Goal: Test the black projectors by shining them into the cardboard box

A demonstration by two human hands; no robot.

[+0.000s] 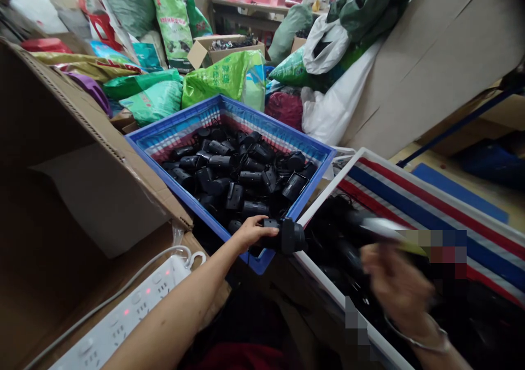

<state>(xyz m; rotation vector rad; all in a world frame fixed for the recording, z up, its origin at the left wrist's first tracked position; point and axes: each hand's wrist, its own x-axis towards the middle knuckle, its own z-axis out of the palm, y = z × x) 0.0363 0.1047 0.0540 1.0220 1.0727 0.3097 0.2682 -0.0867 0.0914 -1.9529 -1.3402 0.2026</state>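
Black device (287, 236) sits in the left hand (256, 233), its fingers closed firmly around it, just above the near edge of the blue crate (180, 119). That crate is heaped with many more devices (221, 178), so a large number are left there. To the right, a white-rimmed crate (332, 187) already holds a dark pile (336, 255) of what look like similar units. Above that pile, the right hand (396, 285) is blurred, and its grip cannot be told.
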